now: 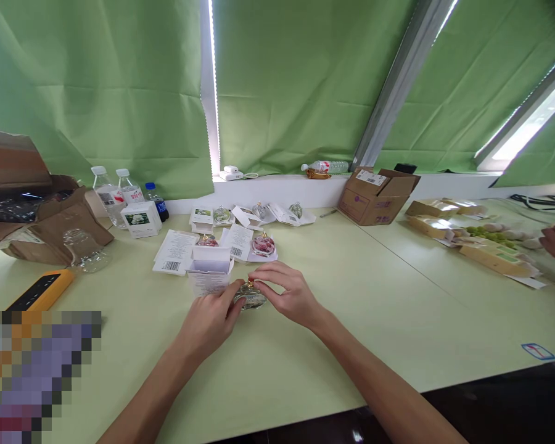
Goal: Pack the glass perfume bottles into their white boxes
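1. Glass perfume bottle [250,297] with a red-topped cap, held over the pale green table [314,364], just in front of an open white carton [209,269].
2. Left hand [208,324] grasps its side; right hand [287,293] pinches near the cap, steadying it from both sides.
3. Five more glass bottles [263,245] stand beyond, among paper leaflets [176,253].

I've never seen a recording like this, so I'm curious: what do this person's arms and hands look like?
Both arms are bare as far as the view shows, with no sleeves, gloves, watch or cables. The left hand and right hand are slim and show no rings or markings.
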Motion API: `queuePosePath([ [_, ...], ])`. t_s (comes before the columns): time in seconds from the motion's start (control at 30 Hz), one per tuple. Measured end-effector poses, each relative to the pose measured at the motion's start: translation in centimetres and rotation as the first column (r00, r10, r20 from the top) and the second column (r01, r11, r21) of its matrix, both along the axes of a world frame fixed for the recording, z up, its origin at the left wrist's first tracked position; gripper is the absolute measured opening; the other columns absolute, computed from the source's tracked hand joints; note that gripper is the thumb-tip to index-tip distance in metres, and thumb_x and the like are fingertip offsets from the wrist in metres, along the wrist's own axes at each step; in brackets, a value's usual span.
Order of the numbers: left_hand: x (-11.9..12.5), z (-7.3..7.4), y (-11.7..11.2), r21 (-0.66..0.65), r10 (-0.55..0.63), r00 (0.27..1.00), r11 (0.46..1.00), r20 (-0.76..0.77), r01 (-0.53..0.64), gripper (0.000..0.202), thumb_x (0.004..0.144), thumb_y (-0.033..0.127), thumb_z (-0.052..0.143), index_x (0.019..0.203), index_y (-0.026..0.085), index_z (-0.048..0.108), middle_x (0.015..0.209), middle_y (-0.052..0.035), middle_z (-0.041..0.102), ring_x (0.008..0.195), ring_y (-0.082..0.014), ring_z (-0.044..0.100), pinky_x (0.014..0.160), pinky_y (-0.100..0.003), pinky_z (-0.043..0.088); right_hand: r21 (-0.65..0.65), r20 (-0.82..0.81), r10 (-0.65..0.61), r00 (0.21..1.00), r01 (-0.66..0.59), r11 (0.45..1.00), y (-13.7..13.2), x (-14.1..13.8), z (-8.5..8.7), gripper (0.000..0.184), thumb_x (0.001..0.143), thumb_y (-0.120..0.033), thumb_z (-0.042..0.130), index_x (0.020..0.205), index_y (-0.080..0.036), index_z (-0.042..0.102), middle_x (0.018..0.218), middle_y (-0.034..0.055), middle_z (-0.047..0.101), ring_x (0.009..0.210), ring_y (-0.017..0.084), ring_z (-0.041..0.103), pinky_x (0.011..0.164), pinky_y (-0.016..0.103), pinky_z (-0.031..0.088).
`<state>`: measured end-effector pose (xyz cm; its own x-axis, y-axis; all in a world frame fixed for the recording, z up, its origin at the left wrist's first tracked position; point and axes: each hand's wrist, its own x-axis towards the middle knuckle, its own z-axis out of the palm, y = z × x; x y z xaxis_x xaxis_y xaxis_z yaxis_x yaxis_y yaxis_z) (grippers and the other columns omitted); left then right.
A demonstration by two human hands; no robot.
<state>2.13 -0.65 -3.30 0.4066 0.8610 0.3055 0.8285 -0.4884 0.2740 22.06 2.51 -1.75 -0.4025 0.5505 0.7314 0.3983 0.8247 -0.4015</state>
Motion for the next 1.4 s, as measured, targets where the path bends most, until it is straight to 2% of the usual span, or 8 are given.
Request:
queuePosePath([
  [0.23,0.0,0.1,0.0,-0.014,0.005,1.000,1.000,-0.011,-0.005,0.041,0.096,0.033,0.033,0.134,0.020,0.043,0.079,-0.0038,0.070,0.058,-0.0160,0.062,0.049,-0.023,0.035,-0.008,-0.039,0.031,0.999,-0.031,0.999,0.1,-0.2,0.0,0.017,0.088,-0.018,0.057,0.100,-0.024,0.069,0.091,0.0057,0.071,0.088,0.019,0.065,0.079,0.035,0.055],
  [0.43,0.0,0.2,0.0,-0.024,0.000,1.000,1.000,-0.014,0.000,0.043,0.095,0.033,0.033,0.135,0.020,0.042,0.080,-0.0050,0.070,0.059,-0.0165,0.063,0.050,-0.024,0.037,-0.062,-0.100,0.053,0.994,-0.060,0.996,0.1,-0.5,0.0,0.011,0.086,-0.018,0.059,0.089,-0.023,0.069,0.086,0.0052,0.073,0.088,0.020,0.066,0.080,0.037,0.054],
  [0.77,0.2,0.1,-0.1,-0.034,0.007,1.000,0.999,-0.006,-0.008,0.041,0.096,0.033,0.034,0.134,0.020,0.043,0.085,-0.0044,0.071,0.059,-0.0159,0.062,0.052,-0.024,0.037,-0.149,-0.137,0.000,0.991,-0.021,0.989,-0.1,-1.0,0.1,0.010,0.082,-0.014,0.064,0.076,-0.022,0.066,0.081,0.0041,0.069,0.083,0.019,0.061,0.078,0.037,0.051],
  [1.07,0.2,0.0,0.0,-0.045,0.010,1.000,0.999,0.012,-0.009,0.040,0.096,0.033,0.034,0.134,0.023,0.043,0.084,-0.0031,0.071,0.058,-0.0154,0.060,0.051,-0.024,0.035,-0.118,-0.079,-0.021,0.997,0.012,0.993,0.0,-1.1,-0.3,0.011,0.080,-0.015,0.065,0.073,-0.021,0.060,0.081,0.0035,0.066,0.084,0.019,0.059,0.080,0.038,0.048],
  [1.23,0.2,0.0,0.0,-0.046,0.007,1.000,0.999,0.021,-0.006,0.040,0.096,0.033,0.035,0.133,0.022,0.044,0.084,-0.0028,0.070,0.057,-0.0151,0.059,0.051,-0.024,0.035,-0.123,-0.095,0.011,0.995,-0.023,0.992,-0.4,-1.1,0.1,0.010,0.084,-0.013,0.060,0.077,-0.021,0.061,0.095,0.0056,0.068,0.095,0.020,0.060,0.087,0.039,0.047],
  [1.4,0.1,-0.1,0.0,-0.043,0.010,1.000,0.999,0.019,-0.009,0.039,0.096,0.033,0.035,0.133,0.023,0.044,0.080,-0.0022,0.070,0.057,-0.0150,0.059,0.051,-0.023,0.034,-0.174,-0.111,-0.004,0.994,-0.015,0.985,-0.4,-1.0,-0.1,0.009,0.083,-0.014,0.062,0.079,-0.022,0.063,0.085,0.0040,0.068,0.088,0.020,0.060,0.080,0.037,0.048],
])
